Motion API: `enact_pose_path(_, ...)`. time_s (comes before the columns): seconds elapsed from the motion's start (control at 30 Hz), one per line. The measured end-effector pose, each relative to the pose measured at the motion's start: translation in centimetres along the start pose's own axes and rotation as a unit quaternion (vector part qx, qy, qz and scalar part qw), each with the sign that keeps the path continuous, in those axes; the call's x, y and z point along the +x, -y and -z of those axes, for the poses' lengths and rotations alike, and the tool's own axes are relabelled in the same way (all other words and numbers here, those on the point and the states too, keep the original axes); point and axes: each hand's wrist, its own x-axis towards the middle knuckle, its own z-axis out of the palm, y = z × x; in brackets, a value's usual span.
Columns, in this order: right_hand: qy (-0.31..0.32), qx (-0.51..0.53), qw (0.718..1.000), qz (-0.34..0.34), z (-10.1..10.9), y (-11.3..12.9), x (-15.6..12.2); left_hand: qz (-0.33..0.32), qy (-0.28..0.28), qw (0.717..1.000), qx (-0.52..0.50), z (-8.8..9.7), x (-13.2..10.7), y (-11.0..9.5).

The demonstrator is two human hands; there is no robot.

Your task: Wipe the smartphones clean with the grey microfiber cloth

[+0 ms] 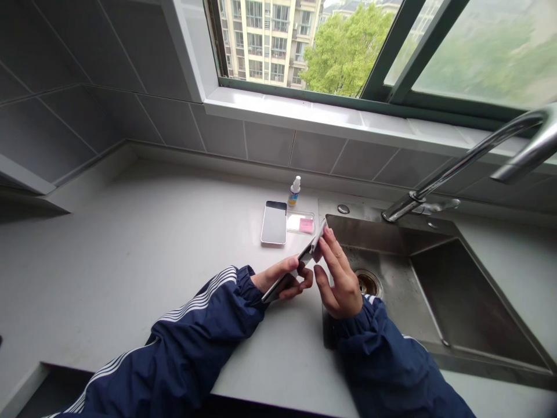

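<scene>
While the left hand (279, 277) clasps a smartphone (303, 258), the right hand (340, 280) pinches its far corner. This calls for a steady 2-handed grip.

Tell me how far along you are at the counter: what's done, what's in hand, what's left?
Done: little is certain; a grey phone-sized slab lies flat on the counter. In hand: the left hand grips a slim phone, tilted, and the right hand pinches its upper end. Left: a capped spray bottle stands upright, and a clear tray holds white and pink pieces.
</scene>
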Motion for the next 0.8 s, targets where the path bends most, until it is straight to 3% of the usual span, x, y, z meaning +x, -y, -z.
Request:
enact_pose_path(0.4, -0.018, 0.108, 0.994, -0.011, 0.3, 1.0, 0.0, -0.067, -0.034, 0.992, 0.101, -0.8, -0.1, -1.1)
enact_pose_path(0.63, -0.042, 0.194, 0.977, -0.083, 0.3, 0.2, 0.1, -0.041, 0.012, 0.994, 0.097, -1.3, -0.5, -1.6)
enact_pose_path(0.8, -0.032, 0.228, 0.972, -0.054, 1.0, 1.2, 0.3, -0.056, 0.037, 0.994, 0.083, -0.8, -0.1, -1.1)
